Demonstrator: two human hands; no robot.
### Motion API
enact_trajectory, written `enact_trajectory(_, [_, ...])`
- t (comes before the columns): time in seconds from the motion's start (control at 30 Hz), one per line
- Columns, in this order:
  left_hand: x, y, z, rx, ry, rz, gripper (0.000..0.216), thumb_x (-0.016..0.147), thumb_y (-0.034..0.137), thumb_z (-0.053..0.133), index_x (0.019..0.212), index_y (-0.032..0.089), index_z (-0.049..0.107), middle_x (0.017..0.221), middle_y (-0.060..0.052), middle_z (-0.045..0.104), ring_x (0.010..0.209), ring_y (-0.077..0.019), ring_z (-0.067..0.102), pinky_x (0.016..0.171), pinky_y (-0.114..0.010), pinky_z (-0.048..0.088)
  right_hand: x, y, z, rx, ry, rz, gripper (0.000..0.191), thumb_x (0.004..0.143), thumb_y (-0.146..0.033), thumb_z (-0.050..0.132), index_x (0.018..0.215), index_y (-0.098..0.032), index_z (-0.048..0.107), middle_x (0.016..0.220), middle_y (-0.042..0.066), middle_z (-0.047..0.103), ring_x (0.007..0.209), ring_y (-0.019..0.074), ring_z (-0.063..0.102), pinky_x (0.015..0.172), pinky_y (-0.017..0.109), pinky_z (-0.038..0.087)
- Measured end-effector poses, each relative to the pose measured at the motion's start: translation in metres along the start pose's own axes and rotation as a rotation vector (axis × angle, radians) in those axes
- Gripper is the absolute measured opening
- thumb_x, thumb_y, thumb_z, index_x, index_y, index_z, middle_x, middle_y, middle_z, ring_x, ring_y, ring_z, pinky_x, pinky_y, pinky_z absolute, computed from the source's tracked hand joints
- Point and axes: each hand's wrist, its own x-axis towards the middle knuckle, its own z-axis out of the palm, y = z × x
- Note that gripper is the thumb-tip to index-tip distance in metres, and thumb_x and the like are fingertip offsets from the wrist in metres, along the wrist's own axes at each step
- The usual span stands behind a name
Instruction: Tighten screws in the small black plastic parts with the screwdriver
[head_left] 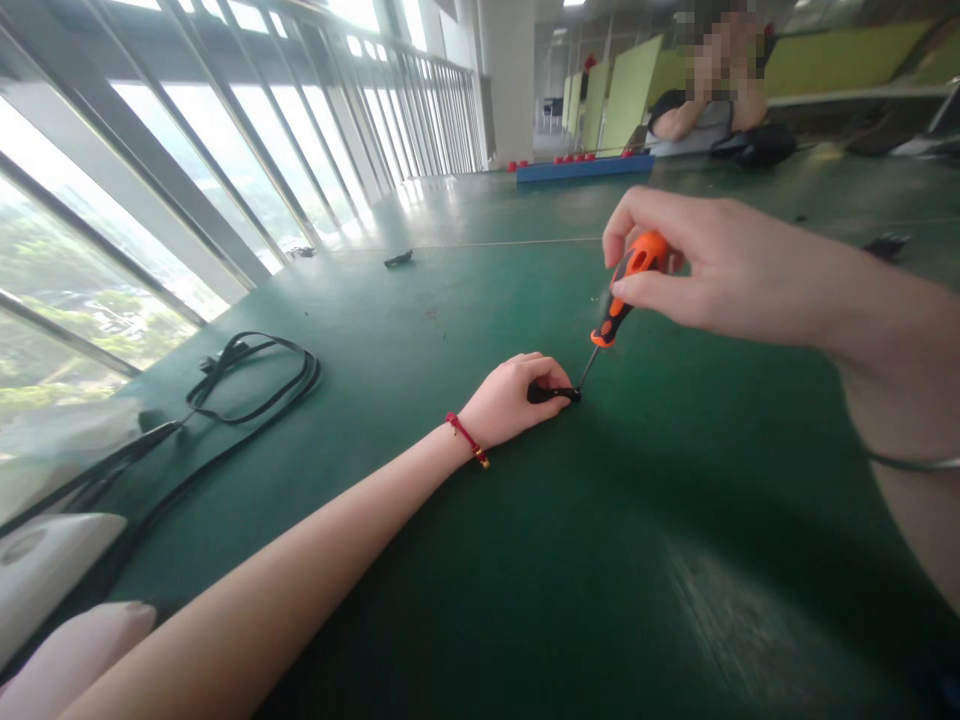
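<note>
My left hand [514, 397] rests on the green table [675, 560], fingers closed around a small black part [553, 394] pinned to the surface. A red string bracelet sits on that wrist. My right hand [705, 262] hovers above and to the right, pinching the orange-and-black handle of a small screwdriver [626, 285]. The screwdriver slants down to the left, and its thin metal tip meets the right end of the black part.
A coiled black cable [255, 375] lies at the left near the window railing, by a white object [45, 570] at the lower left. Small black pieces [398, 259] [885, 244] lie farther back. A blue tray [585, 167] and a seated person [705, 100] are at the far end.
</note>
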Motion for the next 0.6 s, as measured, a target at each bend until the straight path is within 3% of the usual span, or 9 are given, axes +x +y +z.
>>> enact_trajectory(0.1, [-0.0004, -0.0003, -0.0001, -0.004, -0.006, 0.004, 0.008, 0.077, 0.016, 0.063, 0.084, 0.015, 0.066, 0.081, -0.003, 0.062, 0.078, -0.0147, 0.055, 0.075, -0.028, 0.047, 0.0002, -0.0003, 0.0012, -0.006, -0.025, -0.005, 0.033, 0.089, -0.050, 0.042, 0.076, -0.023, 0.056, 0.057, -0.002, 0.045, 0.052, 0.0108, 0.040, 0.052, 0.028, 0.028])
enact_trajectory(0.23, [-0.0006, -0.0008, -0.0006, -0.009, -0.013, 0.002, 0.009, 0.078, 0.017, 0.062, 0.086, 0.015, 0.066, 0.083, -0.003, 0.061, 0.079, -0.0148, 0.055, 0.075, -0.028, 0.048, -0.0005, -0.0012, 0.0024, 0.027, 0.005, 0.006, 0.007, 0.083, -0.030, 0.054, 0.087, -0.024, 0.056, 0.063, -0.003, 0.051, 0.053, 0.0101, 0.041, 0.053, 0.028, 0.028])
enact_trajectory(0.4, [-0.0001, 0.0004, -0.0011, -0.004, -0.015, -0.003, 0.009, 0.078, 0.017, 0.062, 0.085, 0.015, 0.066, 0.082, -0.003, 0.061, 0.078, -0.0147, 0.055, 0.075, -0.028, 0.048, -0.0011, -0.0010, 0.0015, -0.021, -0.026, 0.007, 0.029, 0.089, -0.043, 0.045, 0.074, -0.022, 0.058, 0.052, -0.003, 0.037, 0.047, 0.0087, 0.031, 0.051, 0.029, 0.024])
enact_trajectory(0.47, [0.0000, 0.0008, -0.0014, -0.002, -0.016, -0.007, 0.009, 0.078, 0.017, 0.062, 0.085, 0.015, 0.066, 0.083, -0.003, 0.061, 0.078, -0.0146, 0.055, 0.075, -0.028, 0.048, -0.0010, -0.0007, 0.0002, -0.014, -0.032, 0.032, 0.014, 0.084, -0.037, 0.053, 0.085, -0.024, 0.058, 0.056, -0.004, 0.044, 0.049, 0.0092, 0.035, 0.052, 0.028, 0.026])
enact_trajectory(0.53, [0.0001, 0.0009, -0.0017, -0.001, -0.016, -0.007, 0.009, 0.078, 0.017, 0.062, 0.085, 0.015, 0.066, 0.083, -0.003, 0.061, 0.078, -0.0147, 0.055, 0.075, -0.028, 0.048, -0.0011, -0.0005, -0.0012, -0.014, -0.035, 0.046, 0.016, 0.080, -0.036, 0.058, 0.092, -0.025, 0.056, 0.063, -0.003, 0.051, 0.053, 0.0104, 0.040, 0.053, 0.028, 0.028])
enact_trajectory(0.6, [0.0001, 0.0007, -0.0019, -0.001, -0.016, -0.004, 0.009, 0.078, 0.017, 0.062, 0.086, 0.016, 0.066, 0.083, -0.003, 0.061, 0.079, -0.0148, 0.055, 0.075, -0.029, 0.048, -0.0012, -0.0003, -0.0026, -0.031, -0.054, 0.046, 0.022, 0.084, -0.045, 0.052, 0.085, -0.024, 0.058, 0.060, -0.002, 0.049, 0.051, 0.0107, 0.038, 0.052, 0.029, 0.027])
